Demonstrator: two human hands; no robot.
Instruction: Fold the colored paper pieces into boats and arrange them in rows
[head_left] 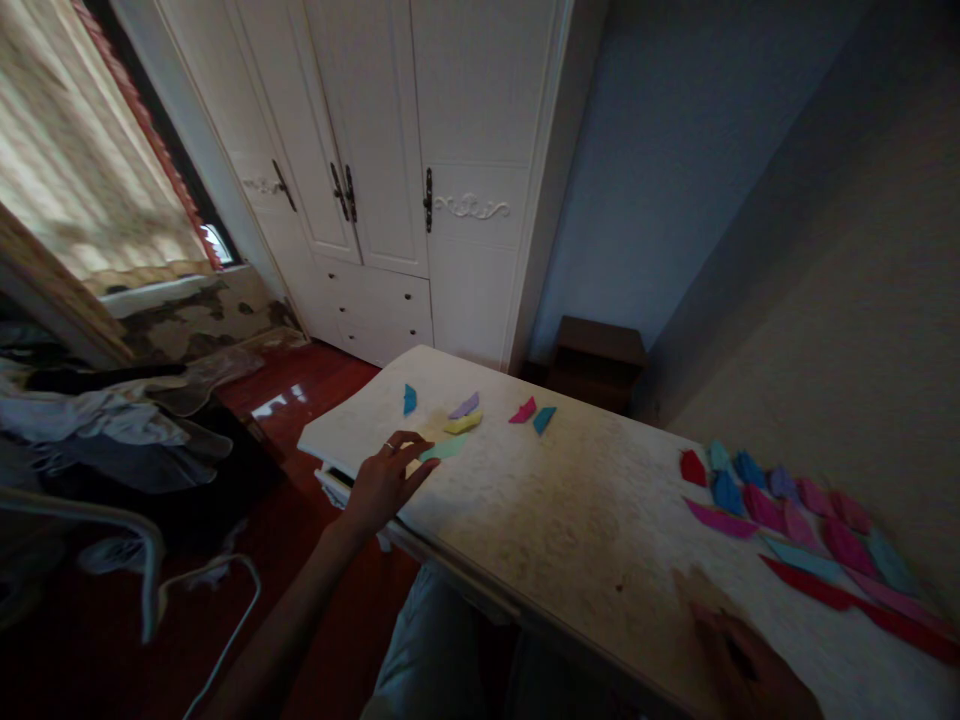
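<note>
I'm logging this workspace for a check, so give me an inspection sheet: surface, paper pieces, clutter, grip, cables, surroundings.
Surface: pale patterned table, brownish patches, one small dark spot.
Paper pieces: pale green paper piece; five small folded papers near it; many-coloured cluster at the table's right end.
Clutter: pale cloth heaped left of the table.
Grip: left hand holds the pale green piece between thumb and fingers; right hand blurred, contents unclear.
Cables: white cord left of the table.
Surroundings: white wardrobe, brown stand, curtain.

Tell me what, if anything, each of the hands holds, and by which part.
The left hand holds the mint-green paper boat by its left end, between thumb and fingers. The right hand is too blurred to tell.
</note>
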